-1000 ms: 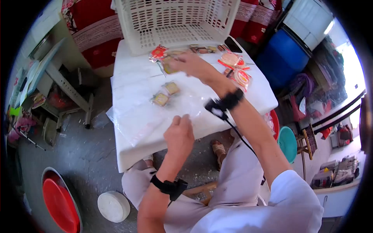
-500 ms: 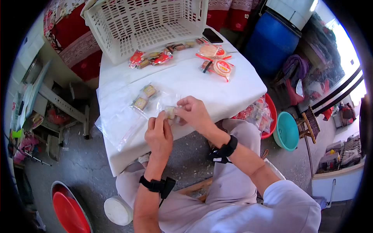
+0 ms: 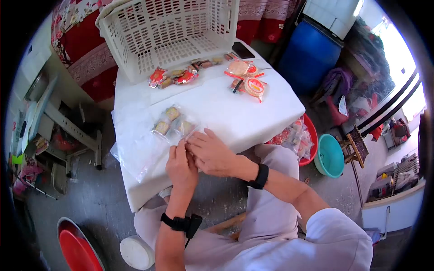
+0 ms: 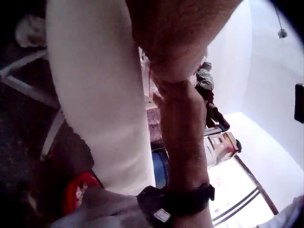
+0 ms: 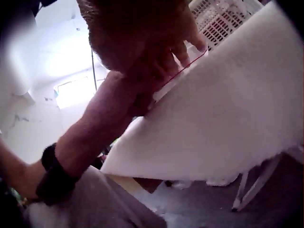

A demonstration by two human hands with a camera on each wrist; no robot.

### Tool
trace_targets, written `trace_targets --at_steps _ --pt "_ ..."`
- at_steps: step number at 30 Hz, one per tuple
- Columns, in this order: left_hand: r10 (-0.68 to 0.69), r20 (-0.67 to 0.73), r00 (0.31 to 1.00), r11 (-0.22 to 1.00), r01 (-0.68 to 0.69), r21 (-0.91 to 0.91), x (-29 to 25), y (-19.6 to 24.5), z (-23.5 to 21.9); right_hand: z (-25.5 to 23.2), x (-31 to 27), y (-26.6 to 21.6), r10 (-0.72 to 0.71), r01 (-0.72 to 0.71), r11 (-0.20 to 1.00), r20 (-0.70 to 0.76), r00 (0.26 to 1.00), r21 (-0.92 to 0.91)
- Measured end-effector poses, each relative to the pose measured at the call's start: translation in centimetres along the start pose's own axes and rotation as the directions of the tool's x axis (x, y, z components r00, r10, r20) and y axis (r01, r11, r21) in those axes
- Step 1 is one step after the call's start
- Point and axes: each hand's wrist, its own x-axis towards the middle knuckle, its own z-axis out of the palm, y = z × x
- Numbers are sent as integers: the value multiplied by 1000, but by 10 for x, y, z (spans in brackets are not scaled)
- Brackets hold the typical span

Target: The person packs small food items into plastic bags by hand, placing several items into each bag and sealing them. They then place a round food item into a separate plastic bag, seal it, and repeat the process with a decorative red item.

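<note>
Clear zip bag (image 3: 174, 126) with three wrapped snacks, flat near the table's (image 3: 235, 117) front edge: left hand (image 3: 181, 165) and right hand (image 3: 210, 151) together pinching its near rim, seemingly to press it closed

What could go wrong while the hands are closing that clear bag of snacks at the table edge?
1. The clear bag hangs partly over the table edge, so it might slide off if the left hand and right hand let go.
2. The three snack packets inside sit close to the opening, so they might slip out if it is not fully sealed.
</note>
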Motion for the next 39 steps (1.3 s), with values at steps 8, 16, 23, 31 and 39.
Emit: trace_targets --at_steps 8,16,23,31,39 --pt "-1 42 999 996 -3 92 1 -2 -2 -7 15 -6 66 19 952 267 961 -305" --pt "-35 133 991 980 8 197 1 4 -5 -62 58 23 195 -232 941 163 967 247" --pt "-48 142 989 968 11 252 1 8 -5 -1 184 156 303 -301 952 35 952 -48" --pt "-95 148 984 966 55 252 4 7 -4 57 214 180 355 -280 889 160 921 -361" --pt "-69 158 985 971 30 237 4 7 -4 30 208 174 444 -436 876 -8 896 -207"
